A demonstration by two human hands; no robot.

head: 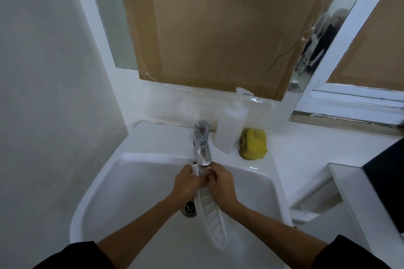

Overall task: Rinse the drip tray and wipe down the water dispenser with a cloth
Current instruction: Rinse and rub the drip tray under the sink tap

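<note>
A long white slotted drip tray (211, 218) stands on edge over the white sink (135, 181), its far end right under the chrome tap's spout (202, 150). My left hand (185, 185) grips the tray's far end from the left. My right hand (222, 184) holds the same end from the right, fingers curled against it. Whether water is running I cannot tell. The water dispenser and a cloth are not in view.
A white pump bottle (231, 129) and a yellow sponge (253, 144) sit on the sink's back rim, right of the tap. The drain (189, 209) shows beside the tray. Cardboard (218, 24) covers the mirror. A white ledge and a dark object (389, 183) lie to the right.
</note>
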